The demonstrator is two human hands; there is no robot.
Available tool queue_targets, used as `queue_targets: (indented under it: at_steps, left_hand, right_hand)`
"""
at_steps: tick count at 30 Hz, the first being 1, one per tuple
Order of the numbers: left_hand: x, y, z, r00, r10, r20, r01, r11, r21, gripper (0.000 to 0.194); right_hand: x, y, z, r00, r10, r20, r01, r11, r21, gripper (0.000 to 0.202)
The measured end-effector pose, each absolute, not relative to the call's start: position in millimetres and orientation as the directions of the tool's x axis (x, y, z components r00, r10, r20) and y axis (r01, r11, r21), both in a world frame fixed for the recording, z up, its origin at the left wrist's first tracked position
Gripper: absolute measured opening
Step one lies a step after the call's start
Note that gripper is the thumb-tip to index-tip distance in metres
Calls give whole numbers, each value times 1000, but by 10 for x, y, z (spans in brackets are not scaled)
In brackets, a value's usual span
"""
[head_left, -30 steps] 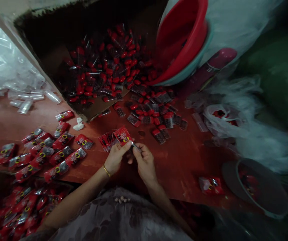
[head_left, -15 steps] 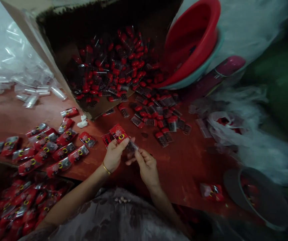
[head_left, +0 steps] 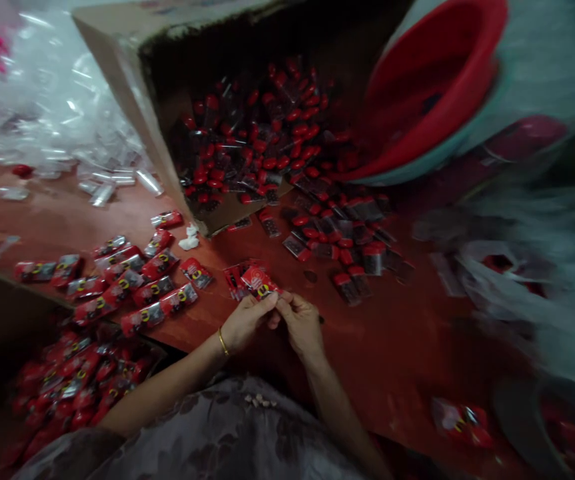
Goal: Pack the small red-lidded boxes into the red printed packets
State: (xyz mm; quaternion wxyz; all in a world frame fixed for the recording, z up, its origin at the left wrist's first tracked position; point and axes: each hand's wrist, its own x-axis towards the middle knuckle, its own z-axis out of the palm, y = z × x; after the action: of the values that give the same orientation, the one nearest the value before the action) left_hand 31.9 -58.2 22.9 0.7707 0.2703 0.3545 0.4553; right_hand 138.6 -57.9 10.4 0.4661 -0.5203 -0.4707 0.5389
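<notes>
A small red printed packet (head_left: 258, 280) with a yellow mark sticks up from between my hands. My left hand (head_left: 246, 321) is closed on it, thumb along its near end. My right hand (head_left: 301, 327) meets the left thumb there, its fingers pinched at the packet's near edge; the exact grip is hidden. Just behind lie more red packets (head_left: 236, 277), partly covered. To the left, several filled red packets (head_left: 153, 291) are spread over the table. Beyond my right hand, small clear containers with red caps (head_left: 323, 233) lie in a heap.
An open carton (head_left: 160, 133) on its side spills red-capped containers onto the reddish table (head_left: 382, 347). Red basin (head_left: 472, 100) stands tilted at its right. Clear empty containers (head_left: 42, 120) pile up far left. A lower box (head_left: 17, 293) holds red packets; plastic bags (head_left: 562, 293) lie right.
My hands have come closer together, and the clear container seen between them is now hidden by fingers. The view has swung left, so everything sits further right.
</notes>
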Motion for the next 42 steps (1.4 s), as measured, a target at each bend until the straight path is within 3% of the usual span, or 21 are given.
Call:
queue_targets:
  at_steps: [3,7,9,12,15,17,19,21,22,23,24,26,29,32,37,42]
  left_hand:
    - [83,-558,336,243,909,-338,-620,414,667,35]
    - [-614,-432,470,-194,892,-409,-746,137,652,24]
    - [-1018,-391,505,-441,803,-400,-728,-60,683,23]
    - [-1463,-416,549,-589,670,-452,-719,-179,672,39]
    - [-1655,-525,644,-539,695,-475,-756,-152,637,62]
    - [-1707,-546,726,-530,724,-441,-702,-83,707,60]
    - [-1761,-438,784,-541,780,-314,-486,14,874,53]
    - [-1846,-182,784,-503,859,-96,-50,82,995,51]
    - [-1898,-15,759,-454,891,30,237,89,967,50]
    - [-1952,162,718,-407,905,124,501,108,859,51]
    - [-2006,335,664,-331,932,151,705,138,695,53]
    - [-2101,621,534,-182,981,70,908,140,396,53]
    - [-2216,812,335,6,1000,-20,976,-1,218,46]
    - [-2342,757,203,69,997,22,971,-72,226,45]
    - [-2593,380,154,123,990,74,931,-141,337,40]
    - [-2835,-304,270,9,998,70,799,-49,599,31]
  right_hand:
    - [1407,-583,177,36,999,-2,235,-10,-972,34]
    - [1739,-534,169,193,950,244,604,81,-793,39]
    - [1957,-507,111,264,914,308,726,21,-687,44]
    - [2154,-517,31,291,876,383,800,-4,-600,44]
    - [2052,-556,36,190,856,481,809,141,-570,31]
    - [1810,-575,105,40,836,547,758,331,-562,21]
    - [1465,-580,203,-174,791,586,641,543,-542,15]
    - [1068,-570,286,-405,722,561,526,686,-503,25]
    - [867,-558,306,-492,704,512,508,710,-488,37]
    - [675,-541,308,-567,691,448,505,721,-475,54]
    - [497,-520,291,-610,693,384,527,717,-457,69]
    - [204,-472,208,-636,729,254,597,673,-437,91]
    - [-66,-415,36,-638,754,155,652,636,-413,103]
    - [-185,-406,-92,-657,731,182,635,667,-389,101]
    - [-353,-471,-154,-683,692,235,591,712,-380,104]
    - [-686,-669,-166,-790,566,235,443,792,-419,105]
